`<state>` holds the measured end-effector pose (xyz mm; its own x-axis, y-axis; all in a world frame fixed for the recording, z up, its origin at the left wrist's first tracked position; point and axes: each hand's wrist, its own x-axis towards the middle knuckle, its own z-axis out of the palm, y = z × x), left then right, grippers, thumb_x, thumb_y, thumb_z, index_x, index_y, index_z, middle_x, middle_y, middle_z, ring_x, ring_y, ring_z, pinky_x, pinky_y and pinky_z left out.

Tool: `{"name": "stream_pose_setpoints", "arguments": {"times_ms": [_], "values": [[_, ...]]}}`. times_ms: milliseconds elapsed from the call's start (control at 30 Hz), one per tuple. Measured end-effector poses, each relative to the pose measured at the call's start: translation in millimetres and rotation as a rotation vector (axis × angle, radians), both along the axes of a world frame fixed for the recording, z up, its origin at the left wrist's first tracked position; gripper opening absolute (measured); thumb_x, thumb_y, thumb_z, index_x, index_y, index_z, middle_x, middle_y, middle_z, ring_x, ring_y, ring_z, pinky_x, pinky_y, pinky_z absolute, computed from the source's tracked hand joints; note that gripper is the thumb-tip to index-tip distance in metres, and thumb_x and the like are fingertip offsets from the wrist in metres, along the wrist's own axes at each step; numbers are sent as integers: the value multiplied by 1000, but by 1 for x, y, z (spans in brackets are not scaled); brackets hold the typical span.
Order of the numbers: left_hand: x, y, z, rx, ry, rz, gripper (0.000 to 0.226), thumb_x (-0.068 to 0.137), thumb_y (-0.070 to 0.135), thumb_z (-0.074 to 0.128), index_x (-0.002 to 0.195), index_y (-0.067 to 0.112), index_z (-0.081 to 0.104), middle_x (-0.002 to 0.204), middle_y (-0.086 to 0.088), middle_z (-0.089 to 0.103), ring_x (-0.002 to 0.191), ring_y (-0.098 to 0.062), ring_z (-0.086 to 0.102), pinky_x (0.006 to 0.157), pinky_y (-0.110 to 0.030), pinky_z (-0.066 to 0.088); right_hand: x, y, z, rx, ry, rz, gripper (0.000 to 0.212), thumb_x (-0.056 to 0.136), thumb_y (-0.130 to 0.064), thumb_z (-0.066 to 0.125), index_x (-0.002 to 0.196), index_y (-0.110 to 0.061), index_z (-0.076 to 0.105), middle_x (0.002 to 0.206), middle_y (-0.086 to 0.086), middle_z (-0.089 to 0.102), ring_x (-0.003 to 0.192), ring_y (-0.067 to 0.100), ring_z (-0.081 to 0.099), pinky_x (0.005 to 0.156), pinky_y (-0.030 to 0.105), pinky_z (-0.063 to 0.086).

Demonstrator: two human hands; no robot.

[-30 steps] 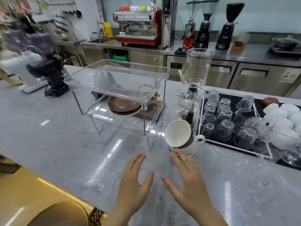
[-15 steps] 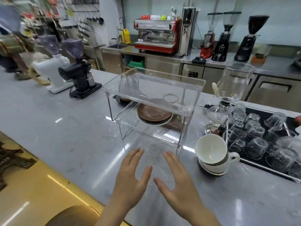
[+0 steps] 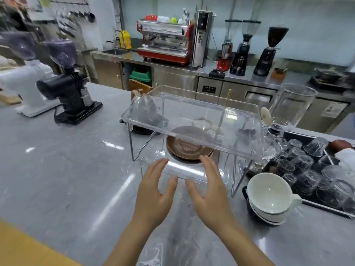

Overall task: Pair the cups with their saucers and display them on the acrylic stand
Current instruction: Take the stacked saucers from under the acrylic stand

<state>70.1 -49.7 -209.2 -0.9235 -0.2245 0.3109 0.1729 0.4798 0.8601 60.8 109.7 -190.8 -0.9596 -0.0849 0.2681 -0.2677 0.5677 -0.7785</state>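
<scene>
Both hands are open and hold nothing. Left hand (image 3: 153, 191) and right hand (image 3: 209, 191) hover side by side above the grey tabletop (image 3: 63, 169), palms down, fingers spread. Their fingertips reach the near edge of the lower shelf of the stand (image 3: 192, 112); I cannot tell if they touch it.

To the right of the hands, near on the tabletop, stands a stack of cups (image 3: 269, 198). The top cup is white inside and tilts a little, with its handle to the right. Under it are at least two more cups, one of them dark.

The clear stand has two levels on thin metal legs. On the lower shelf lie the saucers (image 3: 189, 148): a brown one on top and a white one under it. The upper shelf carries nothing.

Right of the stand, a black tray (image 3: 322, 205) holds many glasses (image 3: 307, 166) turned upside down. A glass siphon (image 3: 292, 106) stands just behind it.

Far left on the tabletop are a black grinder (image 3: 71, 89) and a white grinder (image 3: 28, 83). On the far counter stands a red espresso machine (image 3: 165, 41).
</scene>
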Motion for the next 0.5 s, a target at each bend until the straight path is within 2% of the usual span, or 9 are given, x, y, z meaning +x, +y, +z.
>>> {"name": "stream_pose_setpoints", "arguments": {"times_ms": [100,167,233,300,400,500], "values": [[-23,-5,3,65,-7,-37,54,93,43,57,143,23,56,144,11,56,136,-4,48,114,-39,43,-18,-4,5,-43,-16,-77,65,95,-37,61,152,-34,30,158,-22,28,147,-3,23,118,22,23],[-36,-5,5,100,3,-37,52,93,41,57,141,22,57,142,9,58,135,-8,50,114,-42,43,-28,-4,8,-91,-3,-118,60,94,-30,63,147,-37,37,151,-21,39,141,-2,35,116,23,30],[-50,-5,7,109,2,-39,50,94,39,56,141,20,57,140,7,60,133,-9,52,113,-42,44,-41,-4,8,-139,-7,-168,55,92,-25,64,142,-33,44,142,-16,50,133,2,45,115,32,38],[-63,-4,8,113,-16,-53,45,99,36,54,141,20,56,138,9,60,130,-6,53,112,-41,44,-52,-4,9,-186,-39,-202,58,91,-21,65,144,-31,43,143,-14,51,134,5,46,115,39,39],[-80,-5,7,91,-39,-56,36,104,27,52,138,20,57,134,7,62,127,-9,55,111,-41,44,-65,-4,8,-233,-56,-220,65,90,-16,64,148,-31,39,148,-15,47,140,6,41,118,40,36],[-94,-7,8,79,-52,-27,25,102,23,54,125,23,64,120,8,66,117,-11,61,102,-33,49,-77,-4,7,-243,-57,-233,60,91,-15,63,145,-31,43,142,-15,52,135,5,45,116,39,39]]}}
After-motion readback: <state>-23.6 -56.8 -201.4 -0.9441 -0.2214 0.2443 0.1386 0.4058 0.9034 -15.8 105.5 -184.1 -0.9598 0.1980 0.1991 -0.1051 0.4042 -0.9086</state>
